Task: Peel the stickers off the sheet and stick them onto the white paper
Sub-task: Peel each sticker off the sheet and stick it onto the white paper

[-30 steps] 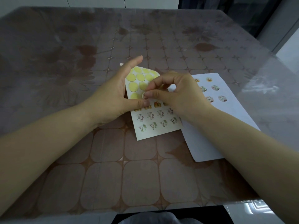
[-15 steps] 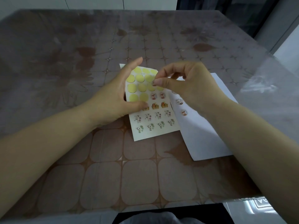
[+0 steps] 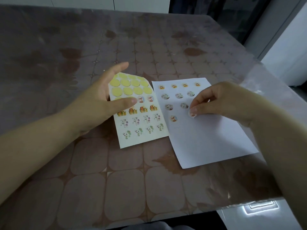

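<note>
Sticker (image 3: 192, 114) pinched in R hand (image 3: 222, 100) fingers, so we lay it flat on paper (image 3: 207, 138), in row, L hand (image 3: 93, 107) fingers straight, pinning sheet (image 3: 141, 128).

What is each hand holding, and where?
Right hand pinches a small round sticker by its edge; left hand presses the white sticker sheet at its left side.
</note>
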